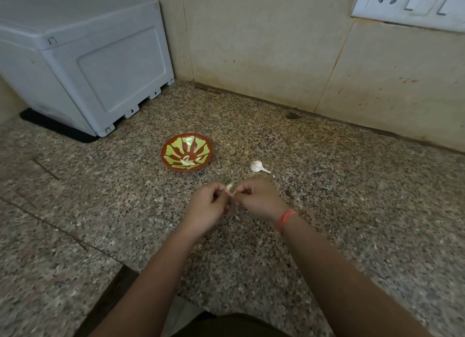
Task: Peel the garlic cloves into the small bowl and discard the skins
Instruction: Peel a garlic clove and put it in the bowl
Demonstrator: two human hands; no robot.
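Pinching one garlic clove between them, your two hands meet low over the table, just below the middle of the view. Your left hand has its fingers curled, the thumb and fingertips nipping the clove from the left. Your right hand is curled the same way and nips it from the right. The clove is small, pale and pointed, and its tip sticks up between your fingertips. Orange thread bands circle your right wrist.

The table is speckled granite, grey and brown, with a polished look. At one o'clock from your hands, near them, one garlic bulb lies on its side, white and papery, its stalk pointing right. At eleven o'clock sits one small bowl, round and shallow, red-brown with light green petal shapes radiating from its centre. Pale garlic pieces lie against its near wall, too small for you to count.

Farther off at ten o'clock, one grey plastic box with moulded panels stands on a black mat. Beige wall tiles rise behind, and one white switch plate sits at two o'clock.
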